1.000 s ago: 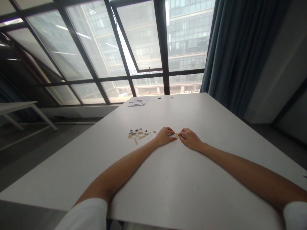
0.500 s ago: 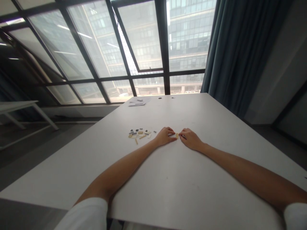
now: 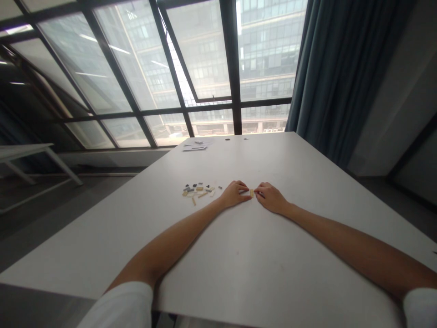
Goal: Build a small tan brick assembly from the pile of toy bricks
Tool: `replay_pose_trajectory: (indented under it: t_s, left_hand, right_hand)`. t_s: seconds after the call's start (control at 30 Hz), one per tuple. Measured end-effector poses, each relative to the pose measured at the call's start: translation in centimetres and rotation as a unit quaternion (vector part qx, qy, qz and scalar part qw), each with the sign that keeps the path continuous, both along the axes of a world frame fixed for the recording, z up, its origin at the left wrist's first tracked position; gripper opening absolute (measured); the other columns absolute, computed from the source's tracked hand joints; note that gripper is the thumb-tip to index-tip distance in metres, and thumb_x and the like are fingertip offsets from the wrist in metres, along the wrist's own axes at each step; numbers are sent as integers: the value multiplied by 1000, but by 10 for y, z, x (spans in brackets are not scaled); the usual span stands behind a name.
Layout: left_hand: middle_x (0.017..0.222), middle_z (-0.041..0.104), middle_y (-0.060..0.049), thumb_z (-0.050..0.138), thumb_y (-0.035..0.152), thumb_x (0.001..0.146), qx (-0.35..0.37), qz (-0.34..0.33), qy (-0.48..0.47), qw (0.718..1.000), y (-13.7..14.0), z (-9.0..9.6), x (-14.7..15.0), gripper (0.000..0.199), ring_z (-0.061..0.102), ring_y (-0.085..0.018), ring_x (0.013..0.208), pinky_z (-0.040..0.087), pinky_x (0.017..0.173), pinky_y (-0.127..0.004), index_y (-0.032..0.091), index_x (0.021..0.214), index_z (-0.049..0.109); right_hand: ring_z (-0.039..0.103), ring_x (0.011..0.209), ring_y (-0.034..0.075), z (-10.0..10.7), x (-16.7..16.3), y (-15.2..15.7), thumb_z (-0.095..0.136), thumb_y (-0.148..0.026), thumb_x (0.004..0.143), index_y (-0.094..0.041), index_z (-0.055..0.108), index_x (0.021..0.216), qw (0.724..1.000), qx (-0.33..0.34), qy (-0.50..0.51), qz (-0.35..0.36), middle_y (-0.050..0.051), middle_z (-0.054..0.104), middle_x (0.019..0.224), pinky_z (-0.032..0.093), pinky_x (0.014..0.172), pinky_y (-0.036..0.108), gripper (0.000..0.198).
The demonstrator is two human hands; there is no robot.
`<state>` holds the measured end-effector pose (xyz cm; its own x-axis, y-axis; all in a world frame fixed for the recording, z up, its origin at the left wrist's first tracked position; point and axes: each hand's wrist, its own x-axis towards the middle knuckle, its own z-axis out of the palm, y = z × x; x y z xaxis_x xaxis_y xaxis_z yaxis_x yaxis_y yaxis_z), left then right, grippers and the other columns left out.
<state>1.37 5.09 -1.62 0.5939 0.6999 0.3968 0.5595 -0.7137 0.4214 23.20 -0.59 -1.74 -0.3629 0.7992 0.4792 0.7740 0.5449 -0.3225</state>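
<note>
Side table [image 3: 25,149]: white, stood at far left, apart from the desk [image 3: 239,255].
Paper sheets [image 3: 194,148]: lay at the desk's far left corner.
Piece pile [image 3: 200,189]: small tan, grey, dark and pale pieces, scattered left of both hands; exact shapes too small to tell.
Loose grey piece [image 3: 220,187]: lay just right of the pile, near the left hand [image 3: 234,195].
Left hand: gripped the tan piece, thumb at its near end, fingers at its far end.
Tan piece [image 3: 251,193]: sat between the two hands, low over or on the desk, couldn't tell which.
Right hand [image 3: 271,198]: fingertips bunched at the tan piece's right side; couldn't tell if they pinched anything.
Curtain [image 3: 327,86]: blue, hung at far right.
</note>
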Motion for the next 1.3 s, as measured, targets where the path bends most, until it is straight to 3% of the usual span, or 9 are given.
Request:
replay_pose_trajectory:
  t_s: [0.93, 1.1, 1.3]
  left_hand:
    - [104, 72, -7, 76, 48, 75, 3, 9, 0, 1000, -3, 3, 2, 37, 65, -22, 96, 50, 92, -34, 23, 101, 79]
    - [101, 73, -5, 66, 36, 84, 7, 11, -13, 1000, -2, 0, 3, 22, 65, -20, 96, 48, 96, -33, 24, 95, 81]
    - [103, 73, -5, 72, 33, 76, 15, 18, -14, 1000, -2, -2, 2, 25, 65, -21, 98, 49, 95, -33, 24, 98, 80]
  right_hand:
    - [58, 94, 19, 2, 0, -1, 57, -17, 91, -17, 74, 91, 1000, 4, 0, 1, 8, 67, 94, 44, 87, 29, 17]
    - [58, 93, 19, 1, -1, -1, 58, -16, 89, -17, 74, 92, 1000, 2, 2, -4, 7, 67, 94, 44, 86, 28, 16]
    - [58, 93, 18, 1, -1, 0, 59, -18, 90, -17, 74, 90, 1000, 0, 6, -2, 7, 67, 94, 44, 86, 28, 15]
